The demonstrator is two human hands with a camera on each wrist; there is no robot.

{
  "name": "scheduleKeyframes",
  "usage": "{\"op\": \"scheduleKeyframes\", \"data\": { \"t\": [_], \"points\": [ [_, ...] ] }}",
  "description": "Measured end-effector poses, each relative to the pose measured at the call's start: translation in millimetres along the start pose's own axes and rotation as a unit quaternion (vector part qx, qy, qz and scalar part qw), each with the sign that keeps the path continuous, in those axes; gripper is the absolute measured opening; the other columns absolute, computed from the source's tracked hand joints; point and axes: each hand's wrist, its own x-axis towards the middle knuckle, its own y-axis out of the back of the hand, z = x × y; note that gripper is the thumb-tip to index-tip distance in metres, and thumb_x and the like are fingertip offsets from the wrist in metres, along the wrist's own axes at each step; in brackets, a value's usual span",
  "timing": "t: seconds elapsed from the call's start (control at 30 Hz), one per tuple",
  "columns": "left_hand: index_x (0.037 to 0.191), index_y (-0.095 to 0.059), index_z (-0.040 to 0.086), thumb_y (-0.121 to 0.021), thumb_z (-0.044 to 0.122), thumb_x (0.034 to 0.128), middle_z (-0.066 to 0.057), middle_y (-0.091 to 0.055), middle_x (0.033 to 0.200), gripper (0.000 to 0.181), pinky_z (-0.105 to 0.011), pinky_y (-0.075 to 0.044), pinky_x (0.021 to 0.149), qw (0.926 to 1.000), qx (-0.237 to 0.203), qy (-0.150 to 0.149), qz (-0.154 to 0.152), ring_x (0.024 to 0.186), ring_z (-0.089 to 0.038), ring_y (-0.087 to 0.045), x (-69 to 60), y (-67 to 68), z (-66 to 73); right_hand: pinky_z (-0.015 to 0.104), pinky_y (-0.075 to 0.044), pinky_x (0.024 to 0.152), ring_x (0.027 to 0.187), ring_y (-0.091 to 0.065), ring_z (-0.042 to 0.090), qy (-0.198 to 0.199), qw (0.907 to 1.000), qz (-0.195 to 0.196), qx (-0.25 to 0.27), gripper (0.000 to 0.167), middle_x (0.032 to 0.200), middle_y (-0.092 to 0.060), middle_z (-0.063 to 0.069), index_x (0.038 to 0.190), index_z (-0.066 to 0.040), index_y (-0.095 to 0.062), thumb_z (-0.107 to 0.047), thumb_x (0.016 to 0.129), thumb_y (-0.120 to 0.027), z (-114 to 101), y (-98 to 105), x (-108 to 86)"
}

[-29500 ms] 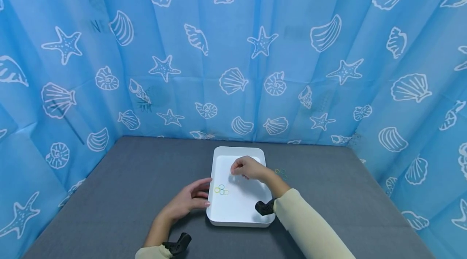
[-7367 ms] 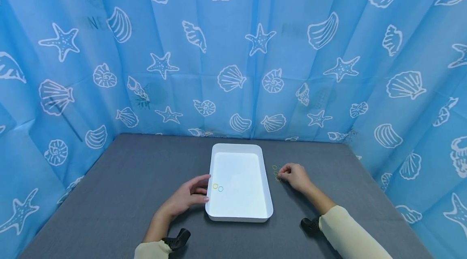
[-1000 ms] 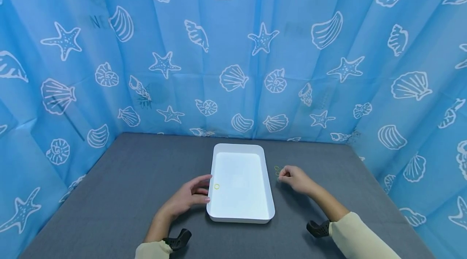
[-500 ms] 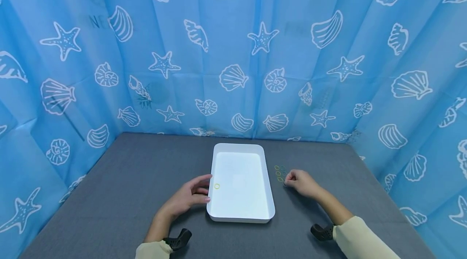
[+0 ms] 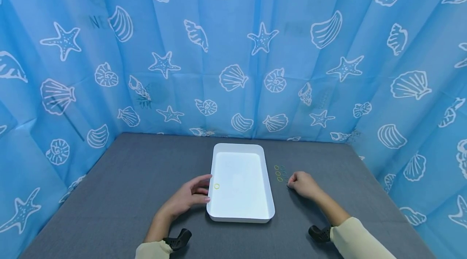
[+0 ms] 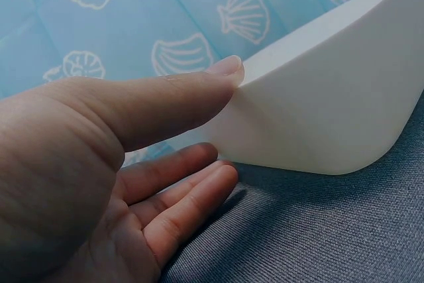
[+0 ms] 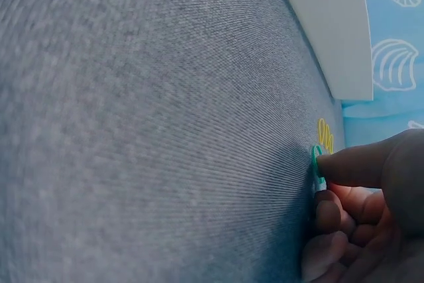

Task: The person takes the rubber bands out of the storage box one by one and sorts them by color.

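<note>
My left hand (image 5: 186, 197) rests against the left side of a shallow white tray (image 5: 240, 219). In the left wrist view its thumb touches the tray's rim and the other fingers lie loosely extended below. A single yellow rubber band (image 5: 217, 186) lies inside the tray, near its left wall. To the right of the tray, my right hand (image 5: 305, 185) is low at the cloth, thumb and fingers pinching a green rubber band (image 7: 317, 162). Left of that hand are several bands on the cloth: a column of yellow rubber bands (image 5: 278, 173) beside fainter green ones (image 5: 282, 168).
A dark grey cloth (image 5: 157, 157) covers the table. Behind and at both sides hangs a blue curtain (image 5: 233, 48) with white shell and starfish prints. Black wrist mounts (image 5: 177, 239) sit at both cuffs.
Earlier the tray held several bands, then two; now one yellow band is in it. Over the last second my right hand shifted slightly right and nearer, uncovering bands. My left hand stayed put.
</note>
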Motion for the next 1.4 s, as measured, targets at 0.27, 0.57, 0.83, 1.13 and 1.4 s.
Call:
{"op": "scheduleKeyframes", "data": {
  "t": [0.27, 0.57, 0.83, 1.13, 1.4],
  "points": [
    [0.148, -0.040, 0.009, -0.073, 0.018, 0.0881, -0.017, -0.049, 0.138, 0.069, -0.041, -0.048, 0.088, 1.0000, 0.002, -0.001, -0.002, 0.111, -0.028, -0.054, 1.5, 0.3, -3.4, 0.032, -0.038, 0.057, 0.060, -0.047, 0.015, -0.013, 0.9998, 0.008, -0.014, 0.019, 0.066, -0.051, 0.000, 0.070, -0.005, -0.058, -0.001, 0.088, -0.060, 2.1, -4.3, 2.0],
    [0.148, -0.039, 0.008, -0.073, 0.018, 0.0885, -0.019, -0.049, 0.137, 0.069, -0.040, -0.047, 0.088, 0.9999, 0.005, -0.008, -0.005, 0.111, -0.028, -0.055, 2.2, 0.5, -4.5, 0.031, -0.038, 0.057, 0.060, -0.049, 0.016, -0.018, 0.9996, 0.021, 0.003, 0.019, 0.066, -0.052, 0.000, 0.069, -0.005, -0.059, 0.000, 0.087, -0.060, 3.0, -4.6, 1.8],
    [0.148, -0.040, 0.009, -0.073, 0.019, 0.0881, -0.018, -0.050, 0.137, 0.069, -0.041, -0.048, 0.088, 1.0000, 0.004, 0.000, -0.003, 0.110, -0.027, -0.055, 1.8, 0.9, -3.3, 0.033, -0.043, 0.061, 0.067, -0.052, 0.017, -0.021, 0.9988, 0.023, 0.038, 0.011, 0.074, -0.059, 0.002, 0.078, -0.001, -0.065, -0.001, 0.089, -0.063, 5.7, -0.8, 2.0],
    [0.148, -0.039, 0.008, -0.073, 0.018, 0.0886, -0.018, -0.049, 0.138, 0.069, -0.041, -0.047, 0.089, 0.9999, -0.001, -0.006, -0.009, 0.112, -0.028, -0.054, 2.0, 2.0, -3.5, 0.032, -0.041, 0.056, 0.062, -0.051, 0.017, -0.047, 0.9941, 0.033, 0.092, 0.012, 0.073, -0.058, 0.004, 0.086, 0.002, -0.068, -0.006, 0.091, -0.061, -1.5, 0.7, 7.7],
    [0.148, -0.039, 0.007, -0.072, 0.017, 0.0889, -0.019, -0.049, 0.138, 0.069, -0.040, -0.047, 0.088, 0.9998, 0.006, -0.014, -0.012, 0.112, -0.029, -0.054, 2.2, 2.6, -4.1, 0.032, -0.040, 0.054, 0.061, -0.048, 0.017, -0.070, 0.9876, 0.055, 0.129, 0.014, 0.075, -0.058, 0.006, 0.090, 0.003, -0.068, -0.010, 0.092, -0.062, -20.0, 4.1, 24.5]
  ]
}}
